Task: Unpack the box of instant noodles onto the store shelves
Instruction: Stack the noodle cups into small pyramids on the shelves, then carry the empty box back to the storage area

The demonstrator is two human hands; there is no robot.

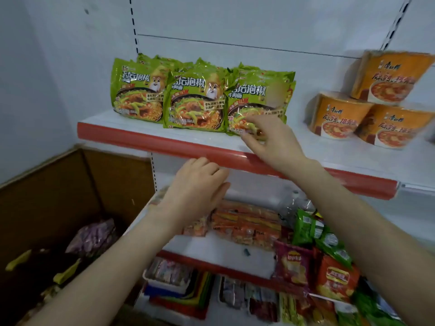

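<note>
Now, right hand [270, 140]: thumb and bent fingers pinch the bottom edge of the rightmost green packet [259, 100].
Left hand [197, 187]: holds nothing, fingers loosely bent and close together, just under the red lip of the top shelf [146, 140].
Noodle packets [195, 102]: green, upright in three rows at the left of the top shelf.
Box [47, 203]: brown cardboard, open, lower left beside the shelves; a purple packet [94, 236] lies inside.
Orange bowls [341, 118]: three, stacked on the same shelf, right of the packets.
</note>
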